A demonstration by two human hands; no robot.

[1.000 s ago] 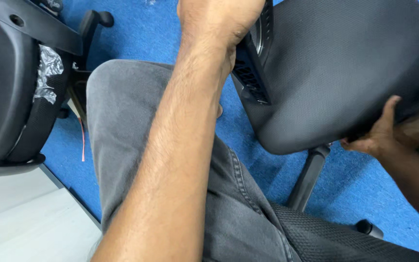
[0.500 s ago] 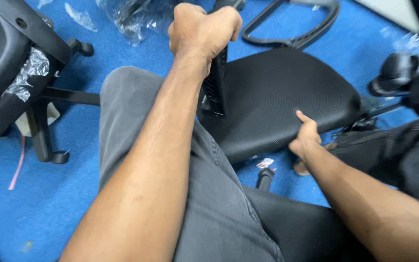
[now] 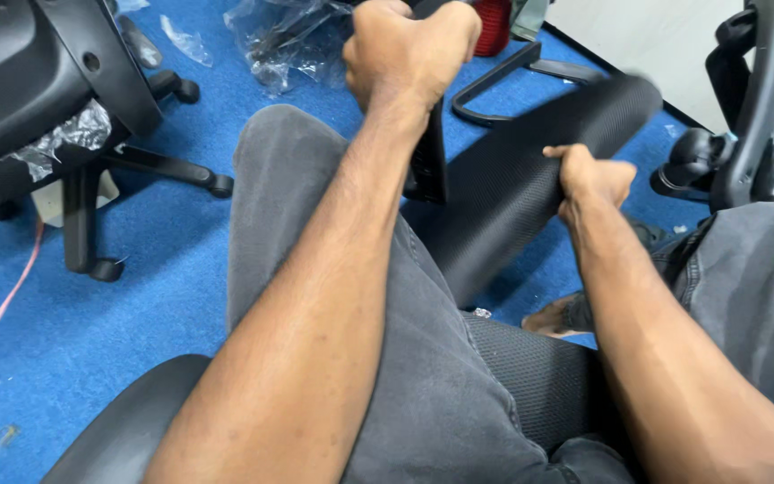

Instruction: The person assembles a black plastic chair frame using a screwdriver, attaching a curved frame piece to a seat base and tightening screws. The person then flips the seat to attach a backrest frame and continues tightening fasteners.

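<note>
The left hand (image 3: 409, 49) is fisted around the black ribbed plastic bracket (image 3: 429, 166) of a black mesh-fabric chair seat (image 3: 517, 175), tilted over blue carpet (image 3: 136, 260) beyond the grey-denim knee (image 3: 288, 179); the right hand (image 3: 593, 179) clenches the seat's rounded edge.

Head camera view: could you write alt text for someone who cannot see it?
A seated person's left hand and right hand grip a black office chair seat tilted on edge between grey-trousered knees. Blue carpet lies beneath, with an assembled chair left and crumpled plastic wrap beyond.
</note>
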